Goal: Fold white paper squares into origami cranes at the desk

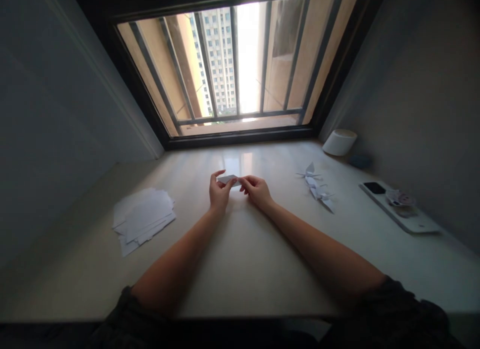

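Observation:
Between my two hands is a small piece of folded white paper [227, 179], held just above the pale tabletop. My left hand [219, 191] grips its left part, thumb on the near face and index finger raised behind. At the other end, the fingertips of my right hand [257, 189] pinch the paper's right tip. To the right lie several folded white paper cranes [317, 189], set close together in a slanting row. A loose stack of white paper sheets [144, 216] rests to the left of my left forearm.
A phone [401, 206] lies face down at the right, with a round grip on its back. Behind it, near the window corner, stands a white cylindrical object [339, 142] beside a dark rounded object [360, 161]. A barred window [240, 134] rises at the table's far edge.

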Motion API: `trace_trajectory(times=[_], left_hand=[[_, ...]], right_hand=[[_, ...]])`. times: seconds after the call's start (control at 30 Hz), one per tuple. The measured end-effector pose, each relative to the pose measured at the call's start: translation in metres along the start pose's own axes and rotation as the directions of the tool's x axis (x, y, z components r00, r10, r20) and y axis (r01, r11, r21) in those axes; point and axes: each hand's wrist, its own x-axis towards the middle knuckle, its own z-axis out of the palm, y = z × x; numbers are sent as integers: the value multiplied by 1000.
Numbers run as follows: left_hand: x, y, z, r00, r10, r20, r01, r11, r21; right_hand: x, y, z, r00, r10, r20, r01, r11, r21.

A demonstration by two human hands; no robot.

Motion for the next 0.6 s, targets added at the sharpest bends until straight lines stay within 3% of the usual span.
trace_trajectory(times=[0.17,0.33,0.6], left_hand=[[2,-3,-2,1000,1,30,-2,999,33],[3,-8,-4,999,38,7,-39,984,174],[1,-1,-2,979,7,203,-31,993,114]], right_hand=[[1,-3,-1,997,57,-56,-50,992,119],[3,-5,-6,992,47,-121,-28,989,148],[6,-4,-15,996,-1,-84,7,997,72]])
